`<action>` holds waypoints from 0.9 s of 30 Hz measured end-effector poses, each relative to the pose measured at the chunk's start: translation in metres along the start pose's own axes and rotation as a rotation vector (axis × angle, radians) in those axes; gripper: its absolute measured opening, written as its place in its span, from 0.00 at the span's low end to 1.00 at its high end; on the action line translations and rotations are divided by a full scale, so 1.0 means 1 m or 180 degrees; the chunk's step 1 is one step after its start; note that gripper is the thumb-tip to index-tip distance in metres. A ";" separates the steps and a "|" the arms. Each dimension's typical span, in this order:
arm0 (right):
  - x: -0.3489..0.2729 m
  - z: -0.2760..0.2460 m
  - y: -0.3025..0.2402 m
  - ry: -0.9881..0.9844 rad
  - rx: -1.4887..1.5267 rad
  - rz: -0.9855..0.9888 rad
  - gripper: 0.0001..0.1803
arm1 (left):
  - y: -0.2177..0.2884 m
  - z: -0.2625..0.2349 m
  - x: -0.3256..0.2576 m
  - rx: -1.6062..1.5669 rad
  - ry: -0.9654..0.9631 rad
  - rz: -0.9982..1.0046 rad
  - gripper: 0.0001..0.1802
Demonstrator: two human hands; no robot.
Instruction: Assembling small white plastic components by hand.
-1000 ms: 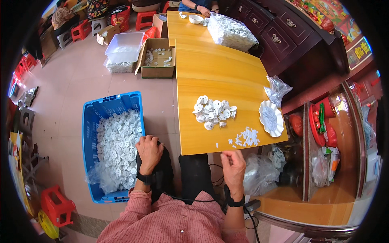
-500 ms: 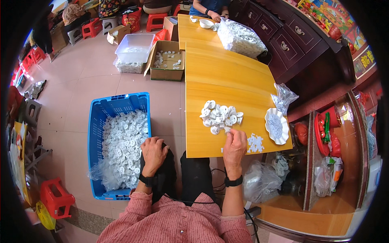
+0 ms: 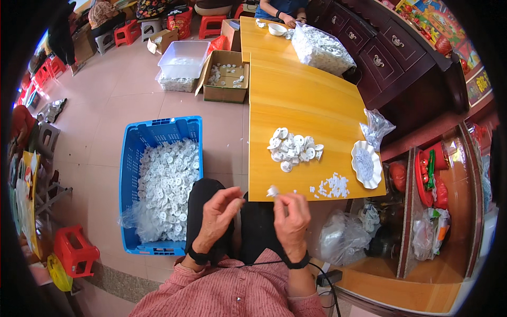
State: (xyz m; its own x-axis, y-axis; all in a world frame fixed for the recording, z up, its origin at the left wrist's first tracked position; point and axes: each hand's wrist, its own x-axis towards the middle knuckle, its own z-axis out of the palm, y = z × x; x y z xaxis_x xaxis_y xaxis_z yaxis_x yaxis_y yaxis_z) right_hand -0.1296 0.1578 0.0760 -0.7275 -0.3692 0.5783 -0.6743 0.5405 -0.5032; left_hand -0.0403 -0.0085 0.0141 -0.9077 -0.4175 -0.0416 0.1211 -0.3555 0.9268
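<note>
Pinching: right hand (image 3: pixel 293 217), fingers closed on one small white piece (image 3: pixel 272 190), blurred, seen against the counter (image 3: pixel 306 90) near its front edge. Left hand (image 3: pixel 218 212), fingers spread and holding nothing, over the dark trousers (image 3: pixel 204 189). Changed: right fingers drawn back from the pile toward the lap, left hand lifted off the knee; one piece now stands apart from the pile, between both hands

Just right of the right fingers: scattered white pegs (image 3: pixel 336 186). Beyond the fingers: pile of white round pieces (image 3: pixel 294 149). Left of the left fingers: blue crate (image 3: pixel 130 158), heaped with similar pieces. Farther right: scalloped dish (image 3: pixel 373 182) of pegs, then clear bag (image 3: pixel 377 128)

Far beyond the fingers: cardboard box (image 3: pixel 224 94) on the tiled floor (image 3: pixel 105 121); clear tub (image 3: pixel 323 48) of white pieces, a co-worker's hand (image 3: pixel 288 20) beside it; dark drawer cabinet (image 3: pixel 388 50)
</note>
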 end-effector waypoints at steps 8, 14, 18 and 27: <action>-0.027 0.005 -0.024 -0.0412 0.0530 -0.0090 0.08 | -0.002 0.015 -0.008 -0.0387 -0.0750 -0.0182 0.23; -0.025 -0.009 0.014 -0.0026 -0.0175 0.0265 0.10 | 0.006 0.013 -0.013 -0.0807 -0.0601 -0.0469 0.19; -0.024 -0.017 0.034 -0.0187 -0.1158 0.0106 0.19 | 0.003 0.009 -0.015 -0.0846 -0.0572 -0.0506 0.19; -0.029 -0.013 0.048 -0.0337 -0.1415 -0.0033 0.17 | 0.005 0.007 -0.022 -0.0859 -0.0604 -0.0456 0.18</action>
State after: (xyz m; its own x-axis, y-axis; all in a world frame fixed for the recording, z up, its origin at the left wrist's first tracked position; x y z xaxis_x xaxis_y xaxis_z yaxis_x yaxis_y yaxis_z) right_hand -0.1392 0.2047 0.0435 -0.7455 -0.4390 0.5015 -0.5785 0.7998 -0.1598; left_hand -0.0228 0.0044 0.0223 -0.9785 -0.1936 -0.0704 0.0659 -0.6179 0.7835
